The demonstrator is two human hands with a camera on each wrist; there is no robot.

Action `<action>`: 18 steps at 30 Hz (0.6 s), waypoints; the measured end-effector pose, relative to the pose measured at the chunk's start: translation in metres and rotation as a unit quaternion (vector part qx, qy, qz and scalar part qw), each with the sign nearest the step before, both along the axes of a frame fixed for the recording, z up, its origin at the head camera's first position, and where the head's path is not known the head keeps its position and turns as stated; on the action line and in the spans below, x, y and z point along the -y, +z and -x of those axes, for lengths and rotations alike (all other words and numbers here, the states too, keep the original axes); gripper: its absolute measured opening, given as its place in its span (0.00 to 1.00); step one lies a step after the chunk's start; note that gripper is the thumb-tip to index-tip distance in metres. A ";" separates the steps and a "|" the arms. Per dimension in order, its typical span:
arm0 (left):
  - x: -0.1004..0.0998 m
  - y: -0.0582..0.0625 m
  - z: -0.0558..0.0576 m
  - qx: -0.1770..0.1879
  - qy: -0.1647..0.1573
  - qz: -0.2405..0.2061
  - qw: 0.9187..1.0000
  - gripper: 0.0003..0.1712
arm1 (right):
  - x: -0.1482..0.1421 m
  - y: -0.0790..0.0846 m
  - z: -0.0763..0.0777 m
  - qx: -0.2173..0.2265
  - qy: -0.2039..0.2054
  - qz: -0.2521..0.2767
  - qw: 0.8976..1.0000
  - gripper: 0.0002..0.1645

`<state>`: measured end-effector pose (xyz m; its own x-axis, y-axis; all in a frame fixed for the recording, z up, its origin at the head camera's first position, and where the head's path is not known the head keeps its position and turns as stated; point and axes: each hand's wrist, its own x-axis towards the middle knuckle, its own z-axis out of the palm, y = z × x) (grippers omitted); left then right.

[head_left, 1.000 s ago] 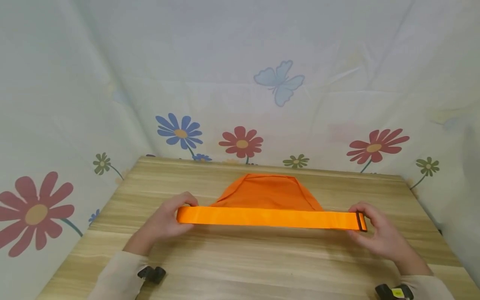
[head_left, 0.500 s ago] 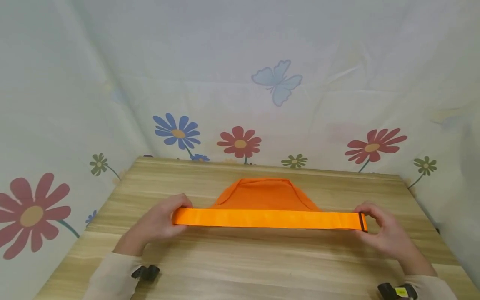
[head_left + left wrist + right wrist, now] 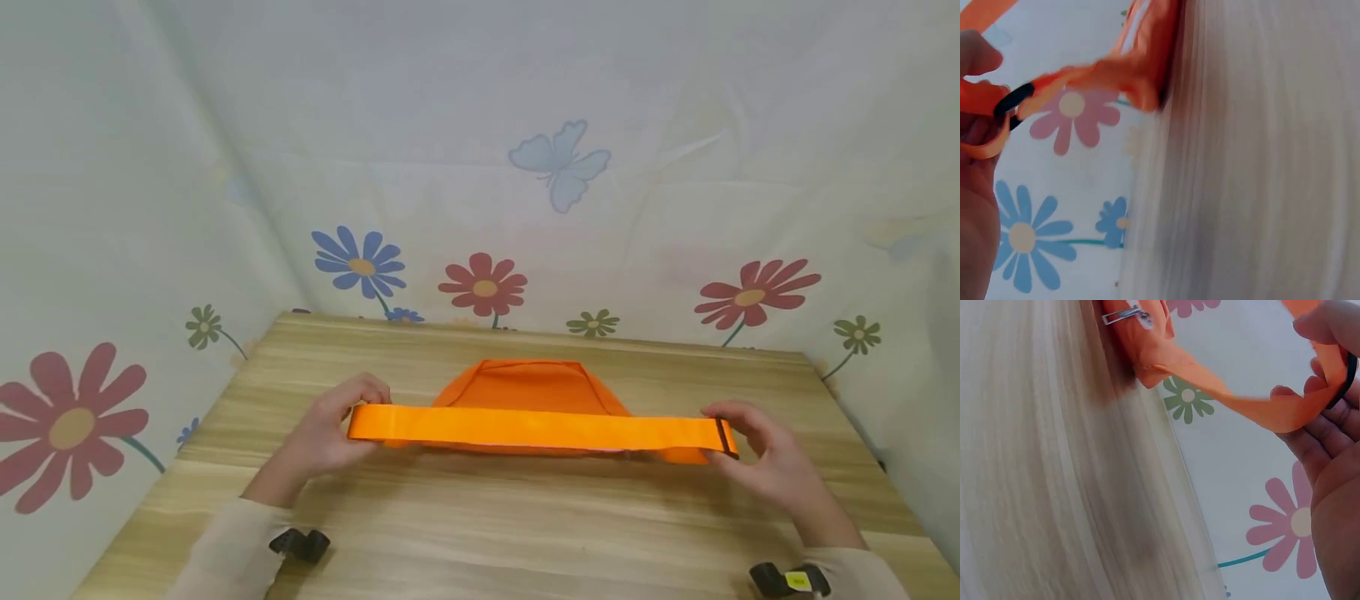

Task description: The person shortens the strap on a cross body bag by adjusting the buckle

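An orange fabric waist bag lies on the wooden table, its strap stretched in a flat band between both hands. My left hand grips the strap's left end, with the strap looped round the fingers. My right hand holds the right end beside a black slider. In the left wrist view another black slider sits on the strap close to the left hand. A metal zipper pull shows on the bag in the right wrist view. The strap hides part of the bag's front.
The light wood table meets a pale cloth backdrop printed with flowers and a butterfly. A black wrist device is worn at the left sleeve, another at the right.
The bag has come slightly nearer to me. Its lower edge now shows beneath the strap, which both hands still hold taut and have raised a little.
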<state>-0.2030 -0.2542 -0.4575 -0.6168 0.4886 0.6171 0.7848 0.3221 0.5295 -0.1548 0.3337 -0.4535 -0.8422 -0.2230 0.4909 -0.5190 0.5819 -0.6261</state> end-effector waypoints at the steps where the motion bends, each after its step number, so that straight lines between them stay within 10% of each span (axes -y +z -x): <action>1: -0.003 -0.001 0.000 0.007 -0.011 -0.017 1.000 0.29 | 0.001 0.000 0.000 0.003 0.004 0.005 1.000 0.37; 10: -0.019 -0.001 -0.005 0.054 -0.038 -0.033 0.997 0.28 | 0.012 -0.002 -0.001 0.021 0.023 0.032 0.999 0.33; 18: -0.005 -0.001 -0.009 0.038 0.058 0.045 0.997 0.30 | -0.002 -0.006 0.000 0.004 0.009 -0.021 1.000 0.33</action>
<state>-0.1940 -0.2493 -0.4586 -0.7159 0.4633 0.5224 0.6981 0.4570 0.5513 -0.1548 0.3358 -0.4597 -0.8417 -0.2585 0.4740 -0.5247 0.5987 -0.6052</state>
